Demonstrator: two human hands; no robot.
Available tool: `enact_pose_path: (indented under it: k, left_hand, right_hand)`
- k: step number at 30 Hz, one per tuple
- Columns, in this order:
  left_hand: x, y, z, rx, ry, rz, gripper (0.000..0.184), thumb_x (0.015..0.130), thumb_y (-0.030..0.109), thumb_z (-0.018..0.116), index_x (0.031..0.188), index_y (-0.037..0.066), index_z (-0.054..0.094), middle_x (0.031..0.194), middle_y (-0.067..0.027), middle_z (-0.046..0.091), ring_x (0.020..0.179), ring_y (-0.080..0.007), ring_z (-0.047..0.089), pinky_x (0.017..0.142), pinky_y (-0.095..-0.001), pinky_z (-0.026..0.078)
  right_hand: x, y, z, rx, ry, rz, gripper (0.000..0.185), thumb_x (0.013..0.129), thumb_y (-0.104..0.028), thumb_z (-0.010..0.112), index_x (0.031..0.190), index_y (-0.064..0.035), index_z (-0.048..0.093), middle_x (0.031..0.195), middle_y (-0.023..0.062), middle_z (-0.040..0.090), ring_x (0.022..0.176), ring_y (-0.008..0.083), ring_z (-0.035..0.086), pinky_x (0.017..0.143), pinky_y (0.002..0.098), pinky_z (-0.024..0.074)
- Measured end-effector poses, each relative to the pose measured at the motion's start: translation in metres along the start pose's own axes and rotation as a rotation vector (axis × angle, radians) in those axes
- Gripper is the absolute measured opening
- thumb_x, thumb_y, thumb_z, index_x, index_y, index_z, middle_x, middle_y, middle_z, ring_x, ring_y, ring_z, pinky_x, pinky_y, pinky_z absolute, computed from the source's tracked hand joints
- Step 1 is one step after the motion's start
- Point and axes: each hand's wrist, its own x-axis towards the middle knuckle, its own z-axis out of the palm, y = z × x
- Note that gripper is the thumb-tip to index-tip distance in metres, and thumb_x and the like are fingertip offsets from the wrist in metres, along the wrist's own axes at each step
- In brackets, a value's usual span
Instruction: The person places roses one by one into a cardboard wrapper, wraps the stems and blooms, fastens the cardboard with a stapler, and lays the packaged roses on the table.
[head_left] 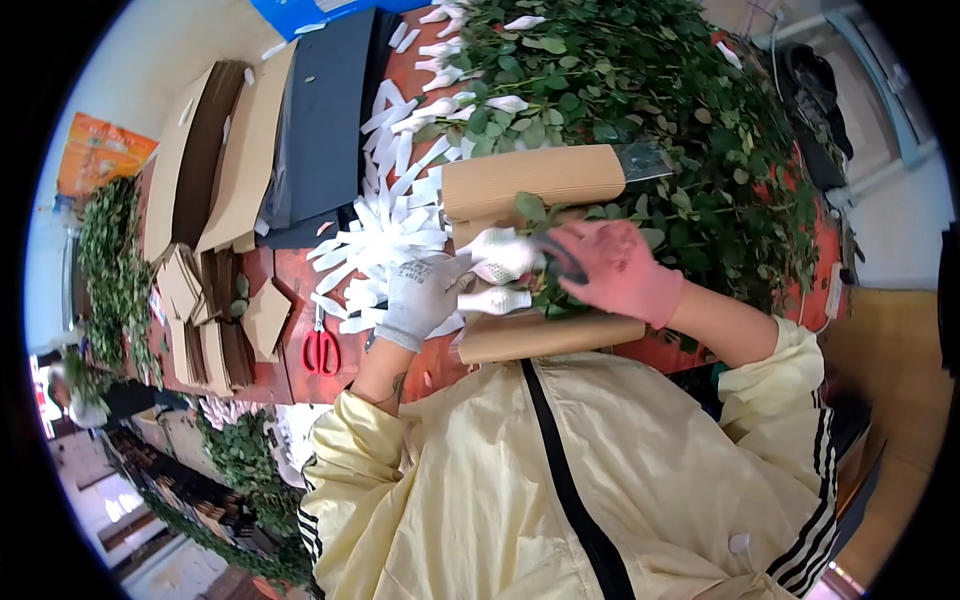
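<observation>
Two rose buds in white mesh sleeves, an upper bud (507,258) and a lower bud (497,300), lie on a sheet of corrugated cardboard (540,180) whose two sides curl up. My left hand (418,298), in a pale grey glove, has its fingers closed at the tip of the upper bud. From the other side my right hand (612,268), in a pink glove with dark fingertips, curls over the stems just behind the buds. Its palm side and part of the leaves are hidden. White strips (392,232) lie beside my left hand.
A big heap of leafy rose stems (640,90) covers the far right of the red table (270,350). Red-handled scissors (321,350) lie left of my left hand. Folded cardboard pieces (195,300), tall cardboard sheets (240,150) and a dark board (325,115) stand further left.
</observation>
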Motion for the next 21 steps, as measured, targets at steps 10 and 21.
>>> enact_pose_path:
  k: [10,21]
  left_hand:
    - [-0.011,0.014,-0.006,-0.023,0.012,0.140,0.043,0.072,0.009,0.063,0.115,0.012,0.061,0.089,-0.0130,0.066,0.085,-0.0323,0.062,0.075,-0.0391,0.049]
    - [0.001,0.062,-0.030,0.043,-0.036,0.114,0.047,0.070,0.031,0.072,0.110,0.009,0.060,0.103,-0.0090,0.059,0.098,-0.0281,0.056,0.088,-0.0380,0.044]
  right_hand:
    - [0.020,0.011,0.034,-0.198,-0.068,-0.087,0.018,0.084,-0.019,0.048,0.097,-0.0136,0.059,0.084,0.0075,0.059,0.075,0.0231,0.062,0.062,0.0345,0.0472]
    - [0.004,-0.010,0.009,-0.293,-0.133,-0.171,0.028,0.084,-0.031,0.049,0.107,-0.0180,0.056,0.107,0.0052,0.055,0.092,0.0188,0.055,0.082,0.0369,0.0378]
